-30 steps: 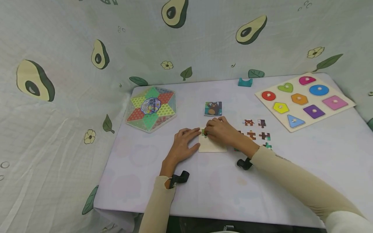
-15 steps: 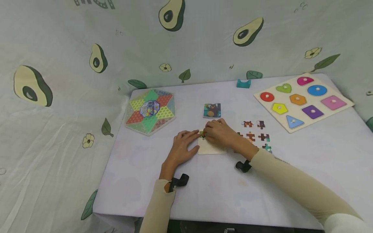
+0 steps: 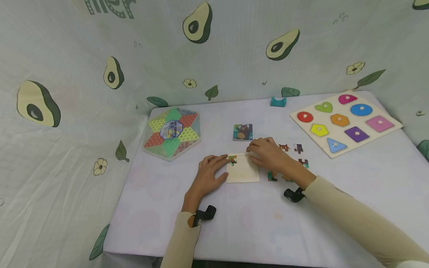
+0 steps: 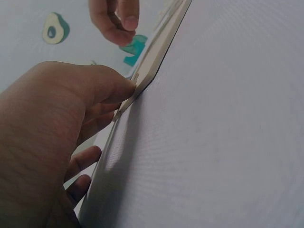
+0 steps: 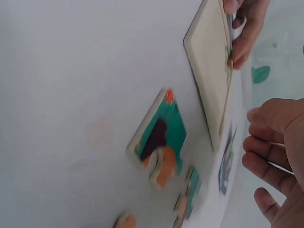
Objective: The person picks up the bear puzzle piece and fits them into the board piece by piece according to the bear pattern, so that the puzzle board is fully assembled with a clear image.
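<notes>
Both sleeves are beige, both wrist cameras black.

Right hand and wrist partly cover the loose puzzle pieces; right wrist view blurs them, cropping the lowest. Board runs off the left wrist view's top. Game box print too small to read.

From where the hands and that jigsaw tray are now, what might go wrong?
The left hand has a fingertip right by the corner piece in the wooden jigsaw tray, so a slip might nudge that piece loose. The right hand is close to the loose jigsaw pieces and could brush some out of place. Its arm also partly blocks them in the head view, so a wrong pick may be harder to spot.
</notes>
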Available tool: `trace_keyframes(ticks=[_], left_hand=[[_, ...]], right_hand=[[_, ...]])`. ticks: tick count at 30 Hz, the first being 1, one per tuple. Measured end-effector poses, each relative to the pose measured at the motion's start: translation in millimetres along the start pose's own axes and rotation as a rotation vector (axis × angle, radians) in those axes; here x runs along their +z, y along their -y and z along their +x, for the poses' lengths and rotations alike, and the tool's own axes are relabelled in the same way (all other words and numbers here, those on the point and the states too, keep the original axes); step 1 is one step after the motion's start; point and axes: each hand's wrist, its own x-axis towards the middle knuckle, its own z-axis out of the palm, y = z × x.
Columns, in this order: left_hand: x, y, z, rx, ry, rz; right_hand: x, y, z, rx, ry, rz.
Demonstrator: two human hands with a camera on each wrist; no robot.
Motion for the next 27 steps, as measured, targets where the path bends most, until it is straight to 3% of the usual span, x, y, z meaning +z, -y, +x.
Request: trace_keyframes(ticks=[7, 27], left_hand=[[-2.0, -0.8, -2.1, 0.011, -0.003, -0.019], [1.2, -6.0, -6.5, -0.012, -0.015, -0.004]], right_hand=[[-9.3, -14.1, -16.4, 0.079, 0.012, 0.052], [-26.0, -56.5, -51.2, 0.191, 0.013, 0.012]])
